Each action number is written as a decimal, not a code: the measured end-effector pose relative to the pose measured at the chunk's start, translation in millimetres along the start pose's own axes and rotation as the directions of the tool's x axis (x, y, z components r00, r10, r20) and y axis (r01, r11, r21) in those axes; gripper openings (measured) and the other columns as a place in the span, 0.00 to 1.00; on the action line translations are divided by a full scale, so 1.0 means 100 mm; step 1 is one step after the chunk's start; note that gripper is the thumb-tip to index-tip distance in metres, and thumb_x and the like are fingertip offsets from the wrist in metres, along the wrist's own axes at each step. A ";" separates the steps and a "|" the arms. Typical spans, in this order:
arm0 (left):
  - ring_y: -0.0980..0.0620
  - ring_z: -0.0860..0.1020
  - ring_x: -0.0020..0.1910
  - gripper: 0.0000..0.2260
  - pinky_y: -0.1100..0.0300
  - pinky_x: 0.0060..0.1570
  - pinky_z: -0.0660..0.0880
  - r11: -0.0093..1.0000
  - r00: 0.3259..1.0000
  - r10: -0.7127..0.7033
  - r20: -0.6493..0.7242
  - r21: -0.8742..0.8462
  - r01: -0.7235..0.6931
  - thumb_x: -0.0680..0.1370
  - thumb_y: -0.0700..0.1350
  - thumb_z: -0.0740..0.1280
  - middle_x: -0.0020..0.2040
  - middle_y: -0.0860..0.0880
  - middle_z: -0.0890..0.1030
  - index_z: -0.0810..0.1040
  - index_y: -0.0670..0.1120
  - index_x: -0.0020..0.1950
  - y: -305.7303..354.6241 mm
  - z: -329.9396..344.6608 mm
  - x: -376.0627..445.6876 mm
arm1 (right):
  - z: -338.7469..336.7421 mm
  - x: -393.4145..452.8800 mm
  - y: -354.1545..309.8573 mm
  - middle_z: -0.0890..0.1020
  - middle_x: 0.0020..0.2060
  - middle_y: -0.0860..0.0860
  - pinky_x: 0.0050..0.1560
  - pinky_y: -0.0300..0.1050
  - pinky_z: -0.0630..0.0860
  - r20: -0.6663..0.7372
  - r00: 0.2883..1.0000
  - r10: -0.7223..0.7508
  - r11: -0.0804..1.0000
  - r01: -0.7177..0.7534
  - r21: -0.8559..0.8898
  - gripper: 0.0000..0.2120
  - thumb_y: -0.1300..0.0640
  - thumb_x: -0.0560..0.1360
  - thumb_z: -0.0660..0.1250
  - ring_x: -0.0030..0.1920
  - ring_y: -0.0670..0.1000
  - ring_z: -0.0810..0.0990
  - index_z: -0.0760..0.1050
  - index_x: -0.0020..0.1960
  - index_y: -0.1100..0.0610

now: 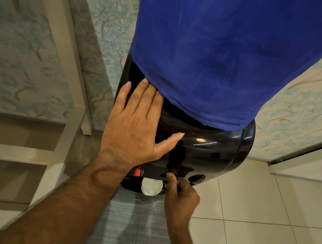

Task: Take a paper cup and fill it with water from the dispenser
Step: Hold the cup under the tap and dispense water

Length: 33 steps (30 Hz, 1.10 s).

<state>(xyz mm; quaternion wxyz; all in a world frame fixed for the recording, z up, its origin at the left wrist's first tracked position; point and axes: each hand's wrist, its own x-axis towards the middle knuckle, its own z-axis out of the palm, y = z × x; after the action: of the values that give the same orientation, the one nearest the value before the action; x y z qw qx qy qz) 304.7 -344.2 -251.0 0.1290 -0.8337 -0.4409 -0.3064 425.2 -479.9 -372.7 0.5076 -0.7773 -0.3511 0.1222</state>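
A white paper cup (pixel 151 186) stands upright on the drip tray of a black water dispenser (pixel 210 149), under the tap panel, with no hand holding it. I cannot tell whether there is water in it. My left hand (pixel 135 122) lies flat, fingers spread, on the dispenser's glossy top, its fingertips touching the blue cloth (pixel 228 48) that covers the bottle. My right hand (pixel 182 195) is just right of the cup with its fingers curled in, and its thumb tip touches the middle of the tap panel. Whatever tap is under it is hidden.
A red tap (pixel 137 171) sits left of the cup and a dark tap (pixel 196 177) to its right. A grey woven mat (pixel 134 232) lies below the dispenser. Pale floor tiles (pixel 256 218) spread to the right, wooden steps (pixel 7 152) rise on the left, and patterned wallpaper is behind.
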 end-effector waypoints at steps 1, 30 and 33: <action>0.40 0.67 0.76 0.40 0.39 0.77 0.60 1.000 1.000 0.000 -0.003 -0.001 0.000 0.78 0.70 0.58 0.73 0.37 0.73 0.69 0.36 0.73 0.00 0.00 0.00 | 0.00 0.00 0.00 0.71 0.19 0.45 0.23 0.30 0.62 -0.004 1.000 -0.004 1.000 0.004 -0.001 0.22 0.53 0.74 0.72 0.23 0.44 0.70 0.67 0.25 0.46; 0.39 0.67 0.76 0.41 0.39 0.77 0.60 1.000 1.000 -0.002 0.029 0.001 0.002 0.78 0.70 0.58 0.73 0.36 0.73 0.68 0.36 0.73 0.00 -0.03 0.01 | 0.01 0.00 0.06 0.70 0.19 0.47 0.24 0.30 0.62 -0.018 0.999 -0.035 0.999 0.036 0.026 0.20 0.46 0.72 0.68 0.23 0.44 0.68 0.69 0.26 0.54; 0.39 0.68 0.76 0.40 0.38 0.77 0.61 1.000 1.000 -0.003 0.017 -0.002 0.003 0.78 0.70 0.58 0.73 0.36 0.73 0.69 0.36 0.73 0.00 -0.03 0.00 | 0.02 0.00 0.08 0.73 0.19 0.52 0.24 0.30 0.62 -0.021 0.999 -0.049 0.999 0.049 0.008 0.23 0.45 0.72 0.67 0.24 0.45 0.69 0.71 0.26 0.59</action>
<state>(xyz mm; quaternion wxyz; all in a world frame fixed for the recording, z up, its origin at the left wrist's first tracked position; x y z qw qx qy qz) 304.1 -345.5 -248.9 0.1238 -0.8357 -0.4431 -0.2999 428.1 -480.2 -380.9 0.5174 -0.7676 -0.3640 0.1030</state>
